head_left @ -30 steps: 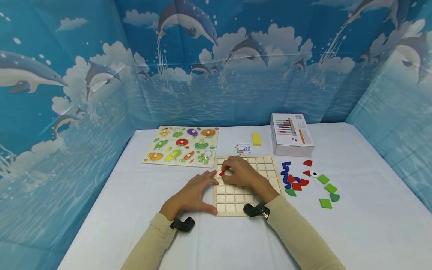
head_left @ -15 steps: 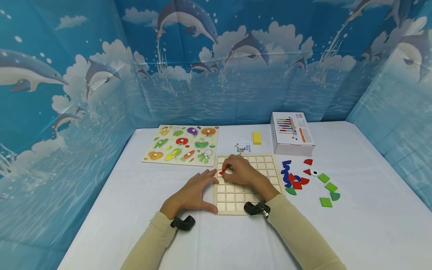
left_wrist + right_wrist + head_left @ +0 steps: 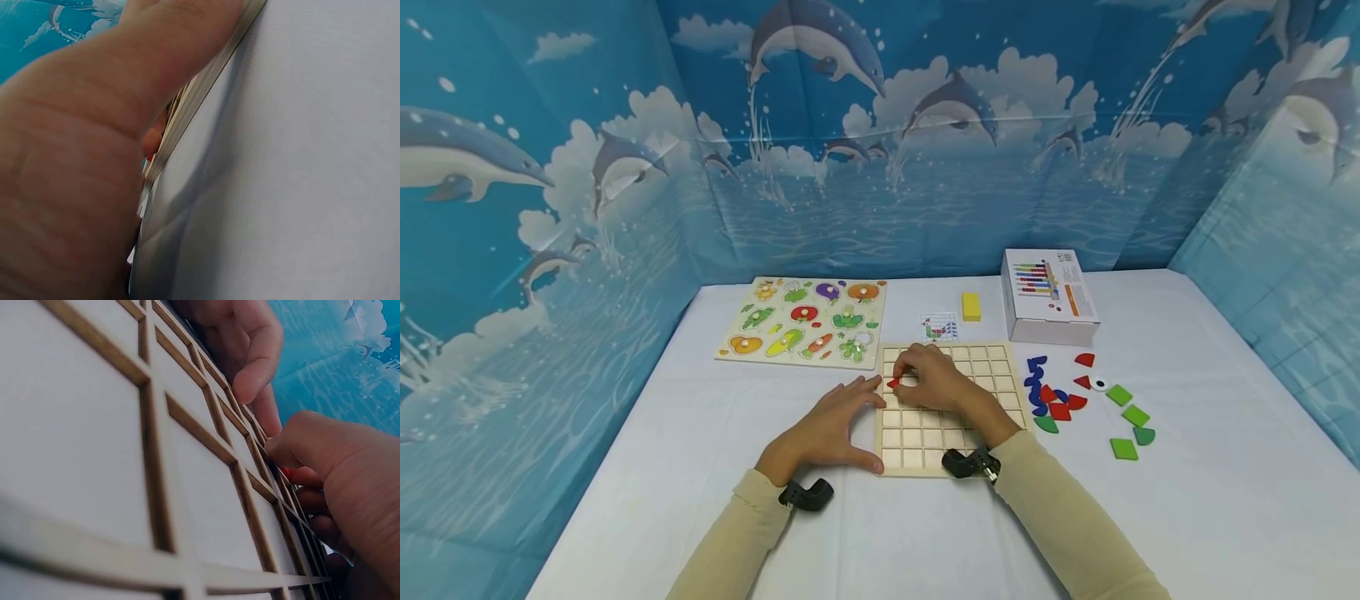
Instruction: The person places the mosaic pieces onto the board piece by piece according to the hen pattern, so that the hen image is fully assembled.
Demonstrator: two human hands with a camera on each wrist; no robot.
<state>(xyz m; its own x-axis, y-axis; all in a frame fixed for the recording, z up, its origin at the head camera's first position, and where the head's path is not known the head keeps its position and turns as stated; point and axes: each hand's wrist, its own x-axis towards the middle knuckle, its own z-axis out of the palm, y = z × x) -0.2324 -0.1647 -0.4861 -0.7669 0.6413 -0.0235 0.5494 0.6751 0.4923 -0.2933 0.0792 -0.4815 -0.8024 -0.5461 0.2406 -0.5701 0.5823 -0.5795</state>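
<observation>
A wooden grid board (image 3: 912,439) with square cells lies in front of the person. Over its left part, the thumb and fingers of the right hand (image 3: 936,380) pinch a small red piece (image 3: 892,383), which looks triangular and is partly covered by the fingers. In the right wrist view only a sliver of the red piece (image 3: 287,472) shows between the fingertips. The left hand (image 3: 829,429) has its fingers spread, with thumb and fingertips resting along the board's left edge. Seen from the left wrist, the thumb (image 3: 156,50) lies against that edge.
Right of the board lie loose blue pieces (image 3: 1034,392), red pieces (image 3: 1060,412), green pieces (image 3: 1124,449) and a white disc (image 3: 1099,384). Behind it are a pattern card (image 3: 938,327), a yellow block (image 3: 971,307), a white box (image 3: 1051,300) and a vegetable puzzle (image 3: 775,321).
Both hands keep almost the same place at the board, the right one holding the red piece in its left part. The whole view has shifted very slightly.
</observation>
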